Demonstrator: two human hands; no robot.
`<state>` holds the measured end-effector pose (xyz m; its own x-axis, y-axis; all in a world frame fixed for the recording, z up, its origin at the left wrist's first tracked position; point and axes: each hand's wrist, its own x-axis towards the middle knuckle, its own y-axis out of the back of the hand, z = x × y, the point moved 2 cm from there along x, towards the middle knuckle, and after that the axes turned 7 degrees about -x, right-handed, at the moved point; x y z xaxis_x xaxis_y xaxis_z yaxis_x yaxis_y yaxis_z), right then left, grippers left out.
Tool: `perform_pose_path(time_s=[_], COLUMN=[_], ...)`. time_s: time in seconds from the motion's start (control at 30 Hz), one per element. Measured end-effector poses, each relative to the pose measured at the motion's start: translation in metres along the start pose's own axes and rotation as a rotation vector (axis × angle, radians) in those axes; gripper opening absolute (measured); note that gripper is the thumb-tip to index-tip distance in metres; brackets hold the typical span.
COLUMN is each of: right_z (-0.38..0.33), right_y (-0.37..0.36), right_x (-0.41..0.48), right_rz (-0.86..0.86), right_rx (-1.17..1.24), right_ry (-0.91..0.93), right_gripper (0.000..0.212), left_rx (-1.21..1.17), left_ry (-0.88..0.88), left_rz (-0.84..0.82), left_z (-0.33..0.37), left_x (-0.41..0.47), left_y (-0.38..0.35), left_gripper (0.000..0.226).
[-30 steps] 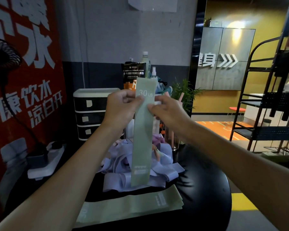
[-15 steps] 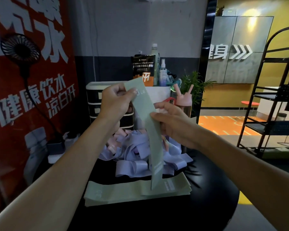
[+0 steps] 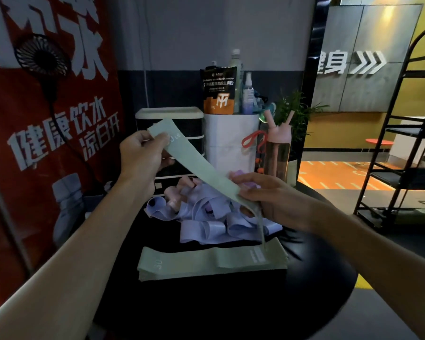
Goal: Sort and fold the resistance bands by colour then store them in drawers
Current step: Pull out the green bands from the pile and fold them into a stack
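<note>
Left hand (image 3: 142, 155) fingers pinch upper end of green band (image 3: 199, 165) beside "LB" print; right hand (image 3: 268, 195) fingers clamp lower end. Green stack (image 3: 211, 262), marked "30", lies between purple pile (image 3: 206, 217) and near edge of bench (image 3: 231, 310).

A round glossy black table (image 3: 231, 305) carries a flat stack of pale green bands (image 3: 206, 262), a loose lilac-and-pink band heap (image 3: 201, 214) behind it, and seemingly a black-and-white drawer unit (image 3: 182, 126).

Matt cloth green band (image 3: 196, 163); glossy black table (image 3: 317, 278).
</note>
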<state>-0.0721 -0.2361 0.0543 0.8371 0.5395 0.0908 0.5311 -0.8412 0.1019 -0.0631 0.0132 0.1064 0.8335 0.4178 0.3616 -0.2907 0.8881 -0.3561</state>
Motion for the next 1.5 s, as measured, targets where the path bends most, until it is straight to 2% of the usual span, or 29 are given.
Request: perform_pose_path(time_s=[0.07,0.2,0.27,0.3,0.4,0.53,0.7,0.9,1.17,1.37,1.43,1.5], right_z=[0.005,0.016,0.020,0.023,0.037,0.062,0.085,0.102,0.117,0.122,0.126,0.131], right_y=[0.006,0.020,0.024,0.027,0.033,0.037,0.034,0.028,0.030,0.033,0.035,0.038], right_x=[-0.006,-0.021,-0.028,-0.031,-0.037,-0.040,-0.043,-0.045,-0.048,-0.045,-0.044,-0.045], right_rz=[0.032,0.050,0.134,0.176,0.247,0.383,0.518,0.471,0.433,0.432,0.404,0.429], right_rx=[0.015,-0.187,-0.253,-0.290,-0.321,-0.281,-0.372,-0.598,-0.683,-0.849,-0.962,-1.043], right_ry=[-0.028,-0.027,-0.041,-0.056,-0.111,-0.087,0.007,0.104,0.115,0.189,0.244,0.275], right_gripper=[0.034,0.026,0.019,0.017,0.014,0.012,0.010,0.024,0.016,0.022,0.026,0.019], left_rx=[-0.028,-0.037,0.009,0.039,0.099,0.269,0.459,0.589,0.703,0.728,0.782,0.923], left_ry=[0.005,0.010,-0.003,-0.011,-0.047,-0.099,-0.115,-0.108,-0.109,-0.106,-0.130,-0.218], left_rz=[0.014,0.092,0.125,0.130,0.062,-0.039,-0.093,-0.108,-0.141,-0.167,-0.193,-0.202], left_z=[-0.002,-0.014,-0.023,-0.027,-0.040,-0.060,-0.081,-0.093,-0.103,-0.108,-0.111,-0.111], left_x=[-0.003,-0.010,-0.018,-0.024,-0.046,-0.066,-0.086,-0.092,-0.100,-0.101,-0.103,-0.104], left_y=[0.009,0.034,0.048,0.054,0.069,0.088,0.102,0.116,0.123,0.124,0.124,0.125], left_gripper=[0.021,0.018,0.016,0.022,0.040,0.023,0.019,0.017,0.014,0.016,0.015,0.010])
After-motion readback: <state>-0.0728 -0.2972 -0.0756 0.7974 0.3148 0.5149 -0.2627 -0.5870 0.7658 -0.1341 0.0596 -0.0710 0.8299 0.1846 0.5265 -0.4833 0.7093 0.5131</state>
